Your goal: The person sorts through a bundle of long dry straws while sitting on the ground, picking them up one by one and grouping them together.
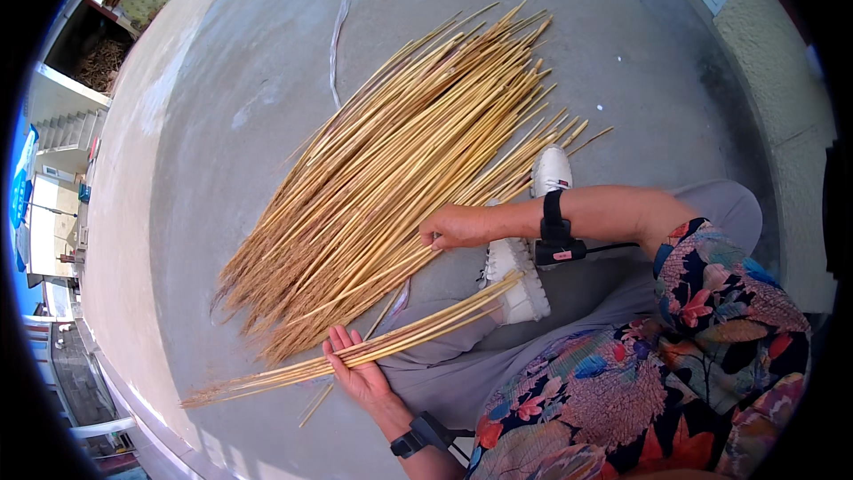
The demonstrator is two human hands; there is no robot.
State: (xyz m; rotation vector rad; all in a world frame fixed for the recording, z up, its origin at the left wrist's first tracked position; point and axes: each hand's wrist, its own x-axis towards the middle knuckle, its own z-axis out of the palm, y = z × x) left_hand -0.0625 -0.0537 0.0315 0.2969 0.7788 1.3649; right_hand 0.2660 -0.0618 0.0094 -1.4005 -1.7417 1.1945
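Plainly, our loose stalk bundle (391, 345) could slide off the left hand (360, 380), its fingers being unclosed; we cannot tell whether the curled right hand (457, 227) grips the stalk pile (400, 151), fanned toward the floor's (222, 107) left edge.
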